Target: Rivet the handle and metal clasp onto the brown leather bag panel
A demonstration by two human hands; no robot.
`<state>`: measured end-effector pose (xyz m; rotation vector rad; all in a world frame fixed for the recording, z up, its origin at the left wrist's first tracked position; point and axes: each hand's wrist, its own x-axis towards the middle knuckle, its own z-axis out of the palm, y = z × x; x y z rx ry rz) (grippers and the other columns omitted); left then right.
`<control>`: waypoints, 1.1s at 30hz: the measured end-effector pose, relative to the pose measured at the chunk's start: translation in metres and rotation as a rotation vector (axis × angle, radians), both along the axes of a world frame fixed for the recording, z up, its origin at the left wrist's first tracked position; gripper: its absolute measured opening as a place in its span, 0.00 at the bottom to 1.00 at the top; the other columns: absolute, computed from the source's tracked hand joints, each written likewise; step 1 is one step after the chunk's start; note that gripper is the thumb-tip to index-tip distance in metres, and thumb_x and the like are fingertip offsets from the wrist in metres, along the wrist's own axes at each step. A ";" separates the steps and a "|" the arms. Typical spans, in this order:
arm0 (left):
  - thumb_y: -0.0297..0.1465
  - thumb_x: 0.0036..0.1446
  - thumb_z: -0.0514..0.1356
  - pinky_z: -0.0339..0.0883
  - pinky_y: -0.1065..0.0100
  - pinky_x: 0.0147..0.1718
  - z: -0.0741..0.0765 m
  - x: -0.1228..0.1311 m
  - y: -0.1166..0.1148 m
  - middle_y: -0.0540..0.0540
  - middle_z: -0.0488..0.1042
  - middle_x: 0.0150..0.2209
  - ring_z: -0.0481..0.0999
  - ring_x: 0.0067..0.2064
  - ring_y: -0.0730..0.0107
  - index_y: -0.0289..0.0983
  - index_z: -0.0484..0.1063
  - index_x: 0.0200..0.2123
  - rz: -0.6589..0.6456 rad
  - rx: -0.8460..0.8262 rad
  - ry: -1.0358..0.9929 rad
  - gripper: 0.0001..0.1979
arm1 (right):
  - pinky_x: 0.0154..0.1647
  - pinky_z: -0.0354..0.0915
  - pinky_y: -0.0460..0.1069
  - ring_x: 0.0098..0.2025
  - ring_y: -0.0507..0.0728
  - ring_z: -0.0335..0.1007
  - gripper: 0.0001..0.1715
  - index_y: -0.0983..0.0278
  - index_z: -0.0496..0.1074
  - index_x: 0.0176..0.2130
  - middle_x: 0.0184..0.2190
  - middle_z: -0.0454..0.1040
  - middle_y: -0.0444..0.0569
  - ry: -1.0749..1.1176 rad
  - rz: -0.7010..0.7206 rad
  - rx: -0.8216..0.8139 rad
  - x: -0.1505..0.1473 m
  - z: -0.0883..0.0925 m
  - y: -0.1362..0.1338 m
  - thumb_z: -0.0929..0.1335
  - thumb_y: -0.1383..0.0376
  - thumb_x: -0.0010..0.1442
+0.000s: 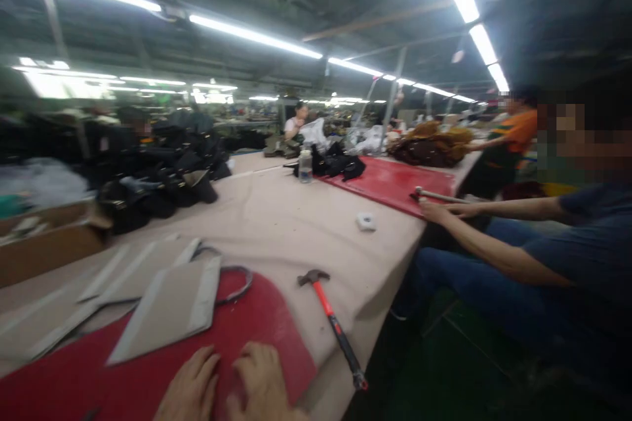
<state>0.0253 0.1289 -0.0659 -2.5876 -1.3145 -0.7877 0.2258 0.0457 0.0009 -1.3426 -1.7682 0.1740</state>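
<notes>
My left hand [190, 385] rests at the bottom of the view on a red mat [284, 335], fingers loosely extended and nothing visible in them. Beside it is my right hand [261, 378], its fingers slightly bent and apart over the same mat, also with nothing visible in it. Just beyond my hands lies a flat beige panel [172, 306] with pale strips along its edges. A dark looped strap [241, 270] curves out at its right. More beige panels [143, 270] lie behind it. A claw hammer [336, 325] with a red and black handle lies right of the mat.
A cardboard box [54, 247] and a heap of black bags [168, 177] stand at left. A small white object [366, 222] and a clear bottle [305, 166] are on the table [276, 223]. At right, a seated co-worker [533, 256] holds a hammer [439, 195] over another red mat [390, 181].
</notes>
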 end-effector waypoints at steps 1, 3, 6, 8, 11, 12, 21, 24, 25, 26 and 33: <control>0.33 0.65 0.47 0.75 0.56 0.52 0.008 -0.003 -0.025 0.39 0.76 0.54 0.76 0.55 0.56 0.37 0.77 0.48 0.053 -0.009 0.001 0.21 | 0.52 0.66 0.66 0.52 0.70 0.66 0.24 0.64 0.71 0.50 0.52 0.68 0.60 -0.001 0.003 0.027 0.001 0.003 0.003 0.68 0.66 0.53; 0.31 0.66 0.48 0.71 0.53 0.58 0.028 -0.007 -0.064 0.41 0.71 0.59 0.71 0.60 0.57 0.38 0.74 0.53 0.137 -0.082 0.024 0.20 | 0.58 0.61 0.64 0.56 0.68 0.62 0.25 0.66 0.70 0.52 0.55 0.66 0.61 -0.059 0.004 -0.025 0.007 0.017 0.016 0.65 0.69 0.53; 0.28 0.66 0.48 0.64 0.49 0.63 0.052 -0.015 -0.090 0.40 0.69 0.61 0.67 0.63 0.57 0.37 0.71 0.55 0.222 -0.205 0.021 0.19 | 0.60 0.58 0.60 0.59 0.67 0.57 0.25 0.69 0.69 0.55 0.58 0.63 0.62 -0.253 0.065 -0.101 0.014 0.038 0.058 0.64 0.69 0.58; 0.28 0.66 0.49 0.62 0.47 0.64 0.059 -0.021 -0.096 0.39 0.68 0.61 0.65 0.64 0.56 0.36 0.70 0.55 0.282 -0.242 -0.020 0.18 | 0.62 0.54 0.60 0.62 0.67 0.54 0.28 0.69 0.66 0.59 0.62 0.59 0.60 -0.413 0.060 -0.123 0.015 0.045 0.091 0.65 0.69 0.59; 0.29 0.64 0.52 0.60 0.46 0.65 0.061 -0.024 -0.099 0.37 0.68 0.60 0.65 0.64 0.54 0.34 0.70 0.54 0.386 -0.237 -0.094 0.17 | 0.63 0.49 0.61 0.65 0.66 0.48 0.32 0.67 0.62 0.63 0.65 0.56 0.58 -0.650 0.028 -0.178 0.015 0.044 0.127 0.65 0.70 0.60; 0.29 0.64 0.52 0.59 0.45 0.65 0.060 -0.023 -0.099 0.36 0.68 0.60 0.65 0.63 0.53 0.33 0.70 0.54 0.415 -0.229 -0.108 0.17 | 0.62 0.49 0.62 0.65 0.66 0.48 0.31 0.67 0.63 0.62 0.64 0.57 0.58 -0.712 0.027 -0.194 0.015 0.043 0.135 0.65 0.70 0.61; 0.32 0.63 0.55 0.60 0.47 0.64 0.056 -0.017 -0.095 0.30 0.64 0.62 0.61 0.65 0.45 0.28 0.69 0.56 0.620 -0.186 -0.097 0.21 | 0.57 0.47 0.62 0.46 0.67 0.62 0.11 0.68 0.73 0.38 0.38 0.72 0.58 -0.938 0.156 -0.211 0.010 0.054 0.148 0.62 0.74 0.63; 0.33 0.63 0.55 0.60 0.47 0.64 0.057 -0.016 -0.096 0.28 0.62 0.63 0.60 0.66 0.43 0.27 0.68 0.58 0.634 -0.215 -0.073 0.23 | 0.53 0.50 0.59 0.43 0.65 0.63 0.12 0.68 0.71 0.39 0.36 0.70 0.56 -0.977 0.218 -0.216 0.013 0.054 0.132 0.60 0.75 0.63; 0.34 0.63 0.55 0.59 0.47 0.64 0.058 -0.016 -0.096 0.28 0.61 0.64 0.59 0.67 0.43 0.27 0.66 0.60 0.624 -0.227 -0.062 0.24 | 0.52 0.51 0.58 0.43 0.65 0.63 0.12 0.68 0.71 0.39 0.36 0.70 0.56 -0.986 0.233 -0.219 0.015 0.053 0.124 0.60 0.75 0.63; 0.34 0.64 0.55 0.59 0.46 0.64 0.059 -0.015 -0.096 0.28 0.59 0.65 0.57 0.67 0.42 0.28 0.65 0.61 0.611 -0.239 -0.053 0.25 | 0.51 0.52 0.57 0.42 0.64 0.63 0.12 0.68 0.70 0.40 0.36 0.70 0.57 -0.992 0.246 -0.222 0.018 0.050 0.114 0.60 0.76 0.63; 0.31 0.66 0.49 0.57 0.48 0.66 0.057 -0.020 -0.103 0.31 0.62 0.65 0.58 0.68 0.48 0.29 0.67 0.59 0.523 -0.283 -0.133 0.21 | 0.38 0.56 0.55 0.34 0.62 0.63 0.09 0.65 0.64 0.34 0.31 0.66 0.54 -0.864 0.319 -0.170 0.051 0.031 0.009 0.58 0.73 0.62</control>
